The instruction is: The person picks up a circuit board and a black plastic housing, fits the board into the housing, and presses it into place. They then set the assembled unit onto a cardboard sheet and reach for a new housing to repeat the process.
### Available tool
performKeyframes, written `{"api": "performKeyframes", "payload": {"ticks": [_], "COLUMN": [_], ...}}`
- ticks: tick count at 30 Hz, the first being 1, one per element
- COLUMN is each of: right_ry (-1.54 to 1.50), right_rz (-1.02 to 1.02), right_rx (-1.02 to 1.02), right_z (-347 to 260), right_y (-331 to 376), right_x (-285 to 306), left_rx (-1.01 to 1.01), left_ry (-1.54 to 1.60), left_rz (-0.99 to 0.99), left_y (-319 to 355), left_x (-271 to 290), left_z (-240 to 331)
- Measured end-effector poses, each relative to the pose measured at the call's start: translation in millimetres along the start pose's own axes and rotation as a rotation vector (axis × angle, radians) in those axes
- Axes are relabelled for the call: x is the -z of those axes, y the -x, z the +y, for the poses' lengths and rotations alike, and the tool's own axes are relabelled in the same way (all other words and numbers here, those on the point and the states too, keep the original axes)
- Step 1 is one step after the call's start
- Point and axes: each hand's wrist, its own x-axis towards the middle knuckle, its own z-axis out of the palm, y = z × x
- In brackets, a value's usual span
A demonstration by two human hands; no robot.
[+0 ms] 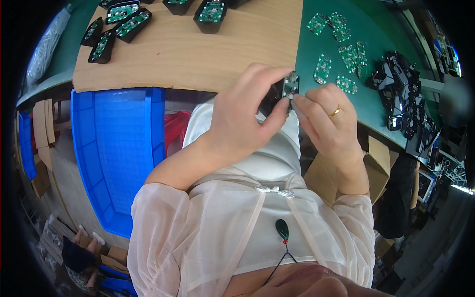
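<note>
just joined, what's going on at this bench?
A person's left hand holds a black housing with a green circuit board in it, while the right hand has its fingertips at the board's near end; whatever they pinch is too small to tell. More board-fitted housings sit on the brown sheet. Loose boards lie to the right, near a pile of black parts.

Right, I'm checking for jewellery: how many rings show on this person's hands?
1: a gold ring on the right hand. Some fingers of the left hand, gripping a black housing, are hidden, so another may be there.
</note>
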Motion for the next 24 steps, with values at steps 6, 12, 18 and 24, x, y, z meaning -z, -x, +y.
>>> {"api": "performKeyframes", "payload": {"ticks": [6,12,18,24], "right_ry": [-1.010,-1.258,-1.269,-1.364], "right_rz": [0.228,0.225,0.312,0.337], "right_rx": [-0.865,-1.024,-1.035,-1.015], "right_z": [-17,-29,-32,-33], "right_y": [23,23,23,25], "right_x": [-11,-20,-23,-22], "left_rx": [0.062,0.000,-0.023,-0.016], "left_ry": [0.097,0.052,0.036,0.136], "left_rz": [0.052,-0.014,-0.023,0.000], "left_y": [4,9,10,13], "left_x": [-2,-8,-8,-11], "left_z": [0,-2,2,1]}}
